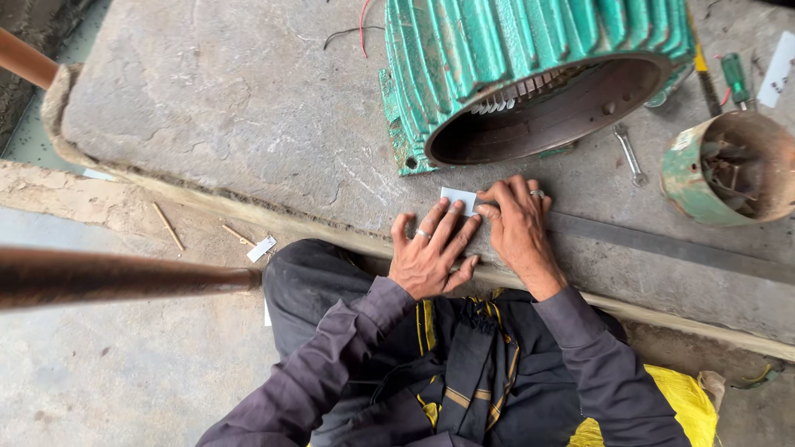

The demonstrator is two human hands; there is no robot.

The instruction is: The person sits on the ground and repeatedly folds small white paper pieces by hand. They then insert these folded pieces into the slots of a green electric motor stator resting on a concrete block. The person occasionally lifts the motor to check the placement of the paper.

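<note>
At the right edge of the frame a rusty round metal can with green paint on its outside (729, 170) lies on its side on the grey stone tabletop (232, 116), its mouth turned toward the camera; inside it sits a dark jumble of metal pieces, too shadowed to tell apart. At the upper middle a large green ribbed cast-metal motor housing (513, 58) also lies on its side, its round opening showing a dark hollow bore with a row of pale slot ends along the upper inner wall. Between the housing and the can a small silver open-ended spanner (631, 156) lies flat, and a green-handled screwdriver (735, 79) rests near the upper right corner. Just below the housing, in the middle of the frame, a small white rectangular slip of paper (458, 199) lies flat on the tabletop near its front edge. The left hand (431, 252) is spread palm down, its fingers extended and fanned, the tips of the longer ones pressing on the lower edge of the slip; a ring shows on one finger. The right hand (517, 223) lies beside it, also palm down, fingers curled slightly and pressed against the right end of the slip, a ring on one finger too. Neither hand clenches anything; both pin the slip flat. Both forearms, in dark purple-grey sleeves, angle up from the lower part of the frame.
</note>
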